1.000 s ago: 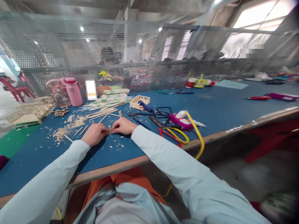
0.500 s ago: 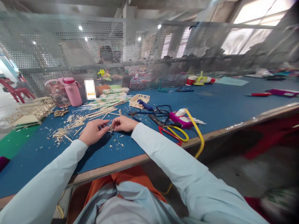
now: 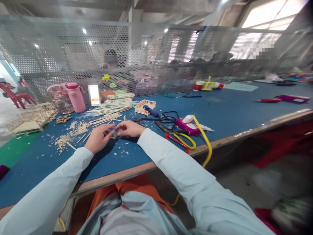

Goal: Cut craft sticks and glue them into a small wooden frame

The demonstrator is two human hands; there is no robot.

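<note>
My left hand (image 3: 99,138) is over the blue table with thumb and fingers curled around the edge of a small pale wooden piece (image 3: 114,135). Facing it, my right hand (image 3: 130,128) pinches at the same piece from the other side, fingertips close to the left ones. The fingers cover part of the piece, so its full shape does not show. Just beyond the hands lie thin wooden sticks (image 3: 107,118). Left of them is a heap of wood chips and short offcuts (image 3: 66,138), and small scraps (image 3: 122,150) lie in front.
A small wooden frame model (image 3: 145,105) and a blue-handled tool (image 3: 151,111) stand beyond my right hand. Pliers, a red-handled tool (image 3: 177,143) and a magenta device (image 3: 188,126) with yellow tubing lie right. Pink bottles (image 3: 76,98) and a larger wooden model (image 3: 29,119) stand left.
The small wooden piece sits a little lower and is turned between my fingers. My right fingertips have lifted and opened slightly; both hands stay in nearly the same place.
</note>
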